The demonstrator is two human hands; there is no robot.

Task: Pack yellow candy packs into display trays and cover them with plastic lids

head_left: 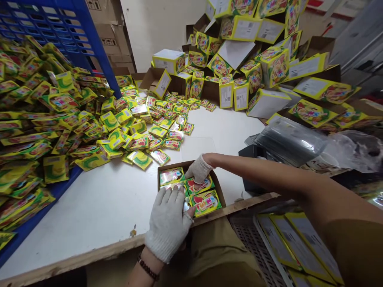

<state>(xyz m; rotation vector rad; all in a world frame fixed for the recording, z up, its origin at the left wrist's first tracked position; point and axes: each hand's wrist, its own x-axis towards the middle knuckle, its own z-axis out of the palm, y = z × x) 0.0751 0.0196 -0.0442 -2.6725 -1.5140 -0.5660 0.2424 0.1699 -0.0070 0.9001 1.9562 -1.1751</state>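
Pressing down into a small open cardboard box (220,190) at the near edge of the white worktop (104,207), both gloved hands are working on the candy sachets (206,201) laid flat inside it. The left hand (169,223) is lying spread over the near left part of the box, palm down and fingers open, covering the sachets there without gripping any. The right hand (199,169) is reaching in from the right across the far rim, its fingers bent down onto a sachet in the middle of the box; whether it is pinching that sachet cannot be told. A dark beaded bracelet (148,269) is showing on the left wrist. A loose heap of yellow-green sachets (134,127) is spreading over the left and far parts of the worktop, spilling from a blue plastic crate (86,36) at the far left corner. Printed yellow cartons (254,52) are piling up at the far right corner, and a stack of clear plastic bags (287,141) is lying along the right edge.
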